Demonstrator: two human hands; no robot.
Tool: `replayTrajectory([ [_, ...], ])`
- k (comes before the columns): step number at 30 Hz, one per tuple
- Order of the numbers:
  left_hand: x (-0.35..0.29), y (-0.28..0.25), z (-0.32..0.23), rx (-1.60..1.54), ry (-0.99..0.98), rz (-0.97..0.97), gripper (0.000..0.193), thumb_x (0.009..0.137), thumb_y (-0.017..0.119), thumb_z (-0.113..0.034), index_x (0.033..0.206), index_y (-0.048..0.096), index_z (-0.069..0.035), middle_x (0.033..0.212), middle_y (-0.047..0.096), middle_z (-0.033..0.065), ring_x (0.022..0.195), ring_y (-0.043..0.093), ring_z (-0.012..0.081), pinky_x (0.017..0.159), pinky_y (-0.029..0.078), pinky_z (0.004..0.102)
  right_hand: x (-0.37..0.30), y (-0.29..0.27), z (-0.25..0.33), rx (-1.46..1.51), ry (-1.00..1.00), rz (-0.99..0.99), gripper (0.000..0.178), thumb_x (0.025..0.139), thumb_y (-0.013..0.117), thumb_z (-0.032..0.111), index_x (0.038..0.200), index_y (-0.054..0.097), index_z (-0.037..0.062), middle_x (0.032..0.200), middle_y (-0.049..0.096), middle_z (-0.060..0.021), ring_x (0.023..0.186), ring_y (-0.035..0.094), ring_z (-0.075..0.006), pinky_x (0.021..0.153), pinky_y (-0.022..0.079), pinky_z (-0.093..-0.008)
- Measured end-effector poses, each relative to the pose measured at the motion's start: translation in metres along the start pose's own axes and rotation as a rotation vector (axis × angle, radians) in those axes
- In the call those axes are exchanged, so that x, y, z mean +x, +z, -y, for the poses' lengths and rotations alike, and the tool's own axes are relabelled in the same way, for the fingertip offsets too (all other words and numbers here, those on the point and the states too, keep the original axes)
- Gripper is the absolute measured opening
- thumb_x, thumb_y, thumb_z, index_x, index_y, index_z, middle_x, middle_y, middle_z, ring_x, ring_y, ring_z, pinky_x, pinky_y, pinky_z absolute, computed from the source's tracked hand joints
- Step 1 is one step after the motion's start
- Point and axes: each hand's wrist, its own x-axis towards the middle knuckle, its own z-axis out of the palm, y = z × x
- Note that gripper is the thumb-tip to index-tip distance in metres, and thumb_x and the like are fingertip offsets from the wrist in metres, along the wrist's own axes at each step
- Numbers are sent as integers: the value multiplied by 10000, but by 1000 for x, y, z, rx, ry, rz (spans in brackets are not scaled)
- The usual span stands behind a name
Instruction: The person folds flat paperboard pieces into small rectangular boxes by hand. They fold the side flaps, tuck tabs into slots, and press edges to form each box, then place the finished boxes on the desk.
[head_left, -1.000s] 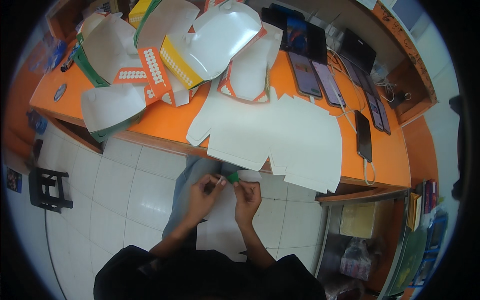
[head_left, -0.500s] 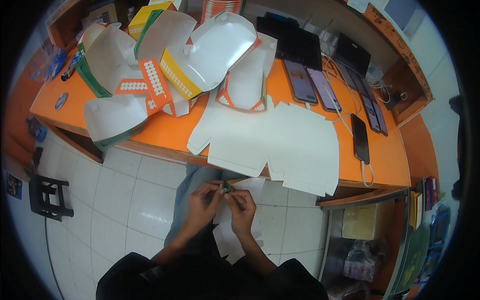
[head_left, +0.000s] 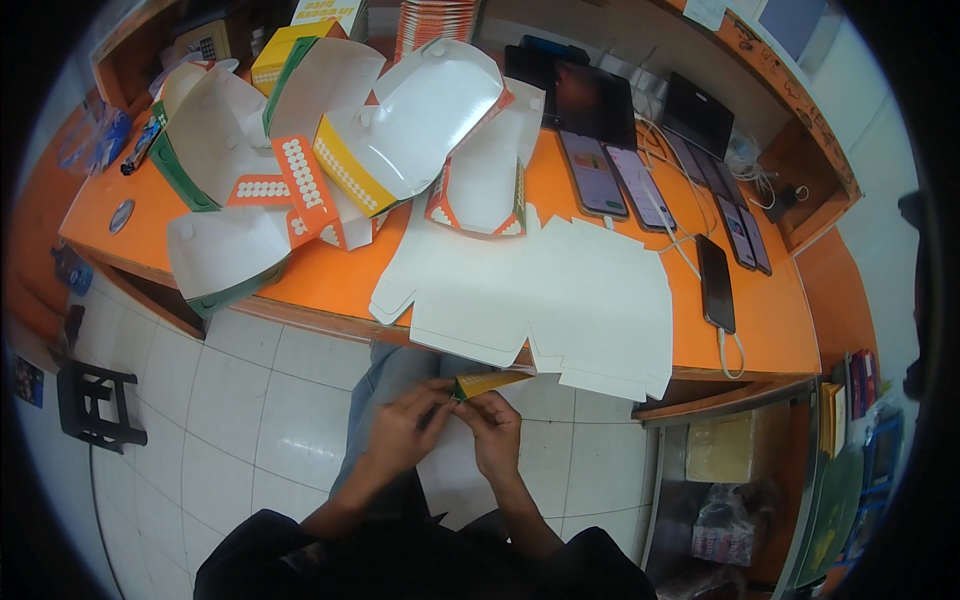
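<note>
Over my lap, both hands pinch the corner of a cardboard food box [head_left: 492,382] that is partly folded. Its yellow panel with pale dots points to the right, a small green part shows between my fingertips, and a white inner side hangs below. My left hand [head_left: 403,428] is closed on the green corner from the left. From the right, my right hand [head_left: 494,428] grips the same corner with bent fingers. The exact fold under the fingertips is too small to make out. White flat box blanks [head_left: 560,290] lie on the orange table just beyond my hands.
Several folded boxes [head_left: 420,125] in green, yellow and red are heaped on the left of the orange table [head_left: 330,285]. Several phones [head_left: 597,178] with white cables lie at the right. A black stool [head_left: 100,405] stands on the floor at left; an open shelf [head_left: 735,450] is at right.
The box in my hands has turned, so more of its yellow dotted panel shows. Both hands stay together at its corner, slightly lower in view. The heaped boxes have not been touched.
</note>
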Motion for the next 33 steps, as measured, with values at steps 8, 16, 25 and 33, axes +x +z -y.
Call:
replayTrajectory([
  [8,-6,-4,-4,-181,-44,148,133,879,625,-108,899,552,2,1201,612,158,915,644,211,748,512,314,8,-17,-12,262,182,213,128,851,632,-4,979,631,-11,964,653,-91,825,621,-154,772,506,-283],
  [16,7,-34,35,-81,-361,-181,253,912,604,-168,786,422,-43,574,346,-4,529,296,28,416,251,245,-10,5,81,-497,280,726,353,886,627,85,1223,559,4,1255,587,-138,1082,606,-201,871,511,-330],
  [25,-12,-71,85,-86,-415,61,176,907,567,-82,995,424,-29,881,605,181,797,611,275,690,484,333,141,15,287,-1189,-659,251,228,932,489,108,1112,621,61,724,631,-68,611,572,-87,547,452,-246],
  [33,-49,-23,71,-241,-533,265,502,940,532,-192,1367,312,-46,1264,492,298,1183,509,411,983,401,424,385,-15,252,-1934,-573,-97,417,870,466,122,1269,547,213,1013,665,-206,954,650,-359,821,509,-469],
])
